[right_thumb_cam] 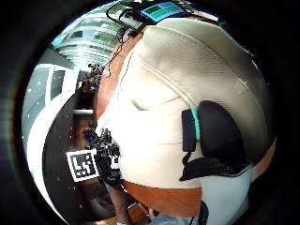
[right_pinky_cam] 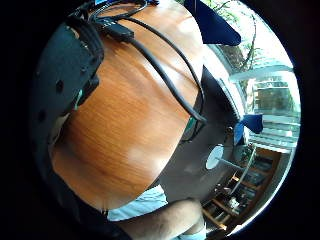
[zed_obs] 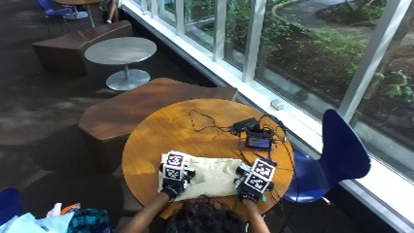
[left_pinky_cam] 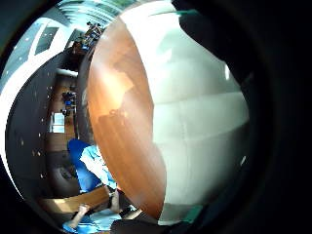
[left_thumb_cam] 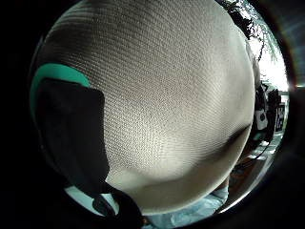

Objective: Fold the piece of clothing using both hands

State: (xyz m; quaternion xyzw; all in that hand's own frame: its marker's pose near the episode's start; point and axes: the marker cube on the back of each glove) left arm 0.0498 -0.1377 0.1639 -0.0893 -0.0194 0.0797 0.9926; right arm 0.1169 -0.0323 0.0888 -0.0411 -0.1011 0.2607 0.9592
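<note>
My left hand (zed_obs: 172,187) lies on the cream garment (zed_obs: 210,177) at its near left edge; my right hand (zed_obs: 249,190) lies at its near right edge. From above, the gloves hide the fingers, so I cannot tell here whether either grip is flat or pinching. The garment lies spread on the round desk (zed_obs: 165,133) between the two hands, which suits a two-handed fold.

Left little-finger view: the garment (left_pinky_cam: 200,122) lies flat under the palm, its side edge running along bare desk (left_pinky_cam: 122,141). Open wood lies just beyond that edge, which I judge enough room to draw the cloth across.

Left thumb view: knit cloth (left_thumb_cam: 162,105) fills the field, so the palm is close upon it. One dark fingertip (left_thumb_cam: 71,129) shows against the cloth; I cannot tell whether it pinches.

Right little-finger view: bare desk (right_pinky_cam: 125,130) beside the hand, with black cables (right_pinky_cam: 165,75) crossing it beyond. I judge these a snag risk if the fold swings outward.

Right thumb view: the garment (right_thumb_cam: 159,122) lies under the palm, and a dark finger (right_thumb_cam: 215,136) rests upon it. A small device (right_thumb_cam: 159,10) lies beyond the garment's far edge.
</note>
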